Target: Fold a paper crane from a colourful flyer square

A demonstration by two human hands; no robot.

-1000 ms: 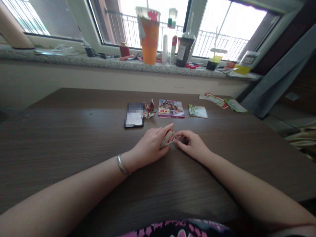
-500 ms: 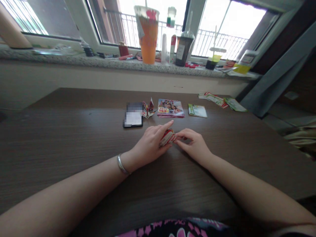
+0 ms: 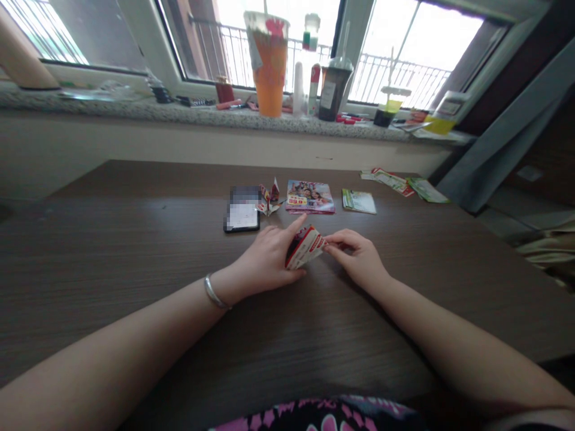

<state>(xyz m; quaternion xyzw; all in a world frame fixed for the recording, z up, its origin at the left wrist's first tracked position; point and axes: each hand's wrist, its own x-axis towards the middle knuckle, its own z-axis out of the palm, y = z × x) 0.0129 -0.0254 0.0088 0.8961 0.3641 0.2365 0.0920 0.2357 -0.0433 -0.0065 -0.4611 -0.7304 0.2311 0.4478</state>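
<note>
A small folded piece of red and white printed paper [image 3: 305, 247] is held just above the dark wooden table [image 3: 135, 239], between both hands. My left hand [image 3: 267, 260], with a silver bangle on its wrist, pinches the paper's left side, forefinger stretched along its top. My right hand [image 3: 357, 257] pinches the paper's right tip with thumb and fingers closed. A finished folded paper crane [image 3: 269, 200] stands behind, beside a black phone [image 3: 242, 215].
A colourful leaflet [image 3: 309, 196] and a green and white card [image 3: 359, 202] lie beyond the hands; more leaflets [image 3: 395, 181] are at the far right. The windowsill [image 3: 135, 111] holds an orange cup [image 3: 269, 66], a dark drink cup [image 3: 335, 87], bottles and clutter.
The folded paper has lifted and turned so more of its face shows. My left hand shifted slightly back and up; my right hand stays pinched on the tip.
</note>
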